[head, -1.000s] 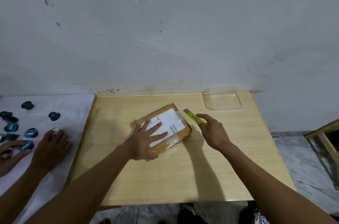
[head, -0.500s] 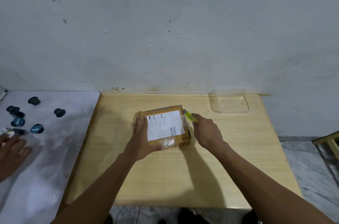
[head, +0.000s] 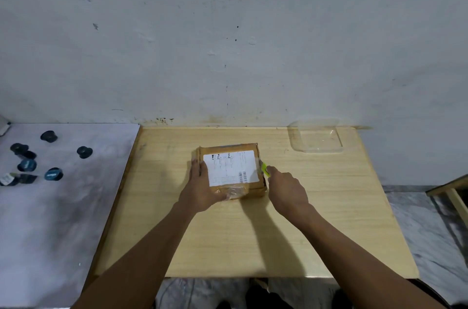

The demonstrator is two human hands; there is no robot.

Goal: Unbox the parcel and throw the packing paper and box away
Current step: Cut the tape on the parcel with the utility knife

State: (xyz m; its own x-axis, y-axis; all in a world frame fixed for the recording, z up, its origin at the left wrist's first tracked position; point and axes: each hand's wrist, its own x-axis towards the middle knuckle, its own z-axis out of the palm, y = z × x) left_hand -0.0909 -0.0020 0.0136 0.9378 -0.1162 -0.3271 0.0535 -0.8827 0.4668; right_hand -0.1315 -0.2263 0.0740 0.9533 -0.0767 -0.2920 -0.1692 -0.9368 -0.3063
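Brown cardboard parcel (head: 231, 170) sits flat in the middle of the wooden table (head: 329, 207), a white shipping label (head: 231, 168) with a barcode facing up and clear tape glinting along its near edge. On its left side, the left hand (head: 202, 191) clasps the box, fingers laid along the left edge and the thumb wrapped onto the near edge by the tape, steadying it against the tabletop. Over on the right, the right hand (head: 286, 188) is curled tight around a yellow-green box cutter (head: 264, 169), only the front of the handle poking out past the knuckles, its tip right against the parcel's right edge. Whether the blade is out, I cannot tell from here.

Toward the far right corner of the table rests a clear plastic tray (head: 316, 139), close to the grey wall (head: 228, 30). Off to the left, a white surface (head: 63, 207) carries a scatter of small dark blue caps (head: 53, 174).
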